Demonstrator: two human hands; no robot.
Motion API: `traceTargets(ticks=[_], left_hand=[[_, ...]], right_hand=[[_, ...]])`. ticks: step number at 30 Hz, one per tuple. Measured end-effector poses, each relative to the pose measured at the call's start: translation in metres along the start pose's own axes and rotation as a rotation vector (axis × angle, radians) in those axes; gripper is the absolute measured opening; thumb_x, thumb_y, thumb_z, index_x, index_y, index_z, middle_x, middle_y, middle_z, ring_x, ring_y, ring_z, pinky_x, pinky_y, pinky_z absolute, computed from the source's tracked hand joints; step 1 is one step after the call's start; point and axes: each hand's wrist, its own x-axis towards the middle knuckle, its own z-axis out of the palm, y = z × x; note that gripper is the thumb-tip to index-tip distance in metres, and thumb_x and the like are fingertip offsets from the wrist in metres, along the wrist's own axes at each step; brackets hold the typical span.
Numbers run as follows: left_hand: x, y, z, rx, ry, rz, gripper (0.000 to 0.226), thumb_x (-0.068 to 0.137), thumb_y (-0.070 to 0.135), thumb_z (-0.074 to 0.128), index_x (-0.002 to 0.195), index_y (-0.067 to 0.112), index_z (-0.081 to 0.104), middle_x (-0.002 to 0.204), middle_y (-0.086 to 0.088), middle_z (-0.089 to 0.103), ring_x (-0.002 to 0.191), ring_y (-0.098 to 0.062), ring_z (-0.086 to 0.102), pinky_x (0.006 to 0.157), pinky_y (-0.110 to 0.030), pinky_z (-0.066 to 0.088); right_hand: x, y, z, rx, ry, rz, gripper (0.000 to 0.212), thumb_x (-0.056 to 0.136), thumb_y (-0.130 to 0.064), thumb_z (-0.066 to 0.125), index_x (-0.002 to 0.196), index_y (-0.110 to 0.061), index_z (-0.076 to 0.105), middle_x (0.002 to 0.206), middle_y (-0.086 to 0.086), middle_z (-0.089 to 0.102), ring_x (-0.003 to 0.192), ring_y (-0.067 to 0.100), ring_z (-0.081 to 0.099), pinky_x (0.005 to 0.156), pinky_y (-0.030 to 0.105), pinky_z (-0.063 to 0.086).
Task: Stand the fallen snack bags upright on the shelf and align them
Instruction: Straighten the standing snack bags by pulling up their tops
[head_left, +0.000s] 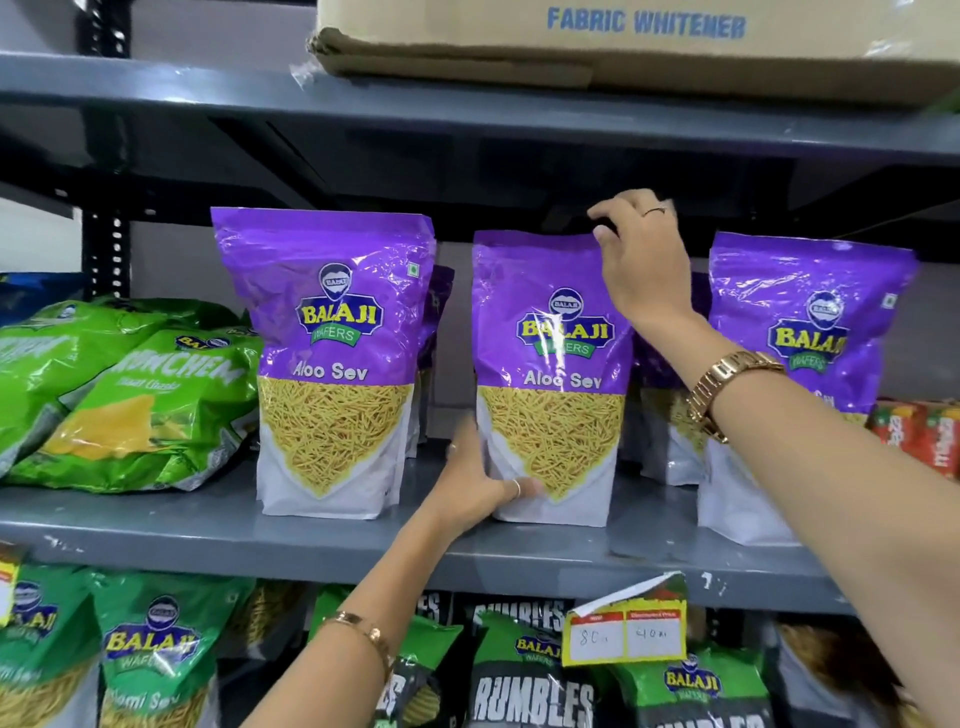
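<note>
Three purple Aloo Sev bags stand upright along the front of the grey shelf (218, 525). The middle bag (550, 374) is held at both ends. My left hand (480, 480) grips its lower left corner, thumb across the white base. My right hand (641, 260) pinches its top right edge from above. The left bag (332, 358) and the right bag (810, 332) stand free; my right forearm crosses in front of the right one. More purple bags stand behind the front row, mostly hidden.
Green snack bags (130, 395) lie fallen in a pile at the shelf's left. Red packets (924, 436) sit at the far right. A cardboard box (623, 47) rests on the shelf above. Bags and a price tag (626, 631) fill the shelf below.
</note>
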Motion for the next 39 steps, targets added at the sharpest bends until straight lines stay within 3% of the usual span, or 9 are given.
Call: traceTargets(ticks=[3,5,8,13,18,22,27,33,39], left_hand=[[-0.013,0.015,0.004,0.253,0.298,0.395,0.108,0.07,0.045,0.07,0.147,0.013,0.001,0.154,0.008,-0.005,0.143,-0.006,-0.001,0.113,-0.015,0.006],[-0.019,0.027,0.016,0.406,0.349,0.619,0.091,0.073,0.039,0.067,0.144,0.005,0.021,0.153,-0.003,0.012,0.144,-0.021,0.015,0.115,-0.028,0.02],[-0.022,0.043,0.05,0.43,0.228,0.716,0.069,0.076,0.023,0.069,0.134,-0.001,0.04,0.144,-0.019,0.038,0.134,-0.034,0.037,0.108,-0.044,0.036],[-0.012,0.059,0.105,0.371,-0.04,0.637,0.07,0.084,0.031,0.062,0.141,0.008,0.03,0.151,-0.009,0.033,0.136,-0.022,0.035,0.107,-0.024,0.027],[0.005,0.072,0.148,0.23,-0.231,0.391,0.098,0.076,0.048,0.067,0.147,0.01,0.01,0.152,-0.011,0.031,0.137,-0.022,0.032,0.106,-0.027,0.029],[0.02,0.075,0.172,0.092,-0.288,0.23,0.111,0.068,0.051,0.072,0.147,0.02,0.001,0.15,-0.007,0.035,0.135,-0.023,0.036,0.106,-0.03,0.034],[0.033,0.074,0.19,-0.001,-0.312,0.104,0.113,0.051,0.057,0.078,0.141,0.02,0.019,0.142,-0.002,0.045,0.126,-0.019,0.044,0.103,-0.031,0.039],[0.041,0.069,0.192,-0.046,-0.299,0.068,0.107,0.059,0.044,0.08,0.142,0.023,0.016,0.141,-0.004,0.043,0.124,-0.021,0.044,0.091,-0.025,0.037],[0.044,0.068,0.191,-0.095,-0.304,0.01,0.101,0.062,0.035,0.08,0.141,0.019,0.021,0.141,-0.005,0.044,0.124,-0.022,0.045,0.095,-0.027,0.039]], right_hand=[[0.0,0.023,-0.021,-0.049,0.004,0.052,0.028,0.092,-0.011,0.042,0.112,-0.007,0.061,0.122,0.017,0.055,0.113,0.037,0.045,0.093,0.039,0.039],[-0.002,0.04,-0.035,-0.094,-0.014,0.085,0.029,0.091,-0.011,0.042,0.112,-0.008,0.061,0.123,0.017,0.055,0.114,0.036,0.045,0.088,0.04,0.041],[-0.009,0.063,-0.052,-0.15,-0.057,0.125,0.029,0.092,-0.009,0.04,0.114,-0.007,0.059,0.125,0.018,0.052,0.116,0.036,0.044,0.084,0.041,0.044],[-0.017,0.098,-0.072,-0.235,-0.107,0.163,0.036,0.091,-0.001,0.037,0.123,-0.005,0.053,0.132,0.018,0.046,0.118,0.037,0.042,0.087,0.043,0.044],[-0.011,0.135,-0.089,-0.35,-0.2,0.201,0.042,0.09,0.0,0.035,0.13,-0.002,0.046,0.134,0.024,0.047,0.121,0.042,0.043,0.103,0.047,0.034],[-0.009,0.156,-0.091,-0.446,-0.25,0.236,0.04,0.093,-0.008,0.036,0.13,-0.008,0.048,0.134,0.022,0.05,0.121,0.041,0.044,0.105,0.049,0.029],[0.0,0.168,-0.092,-0.43,-0.182,0.235,0.033,0.093,-0.013,0.039,0.119,-0.007,0.056,0.124,0.025,0.053,0.118,0.041,0.044,0.105,0.046,0.027],[0.011,0.168,-0.089,-0.382,-0.1,0.263,0.025,0.091,-0.019,0.047,0.106,-0.012,0.065,0.118,0.019,0.058,0.118,0.038,0.042,0.115,0.051,0.014],[0.01,0.167,-0.078,-0.384,-0.084,0.253,0.026,0.093,-0.017,0.044,0.108,-0.011,0.063,0.12,0.021,0.055,0.116,0.04,0.043,0.114,0.048,0.017]])
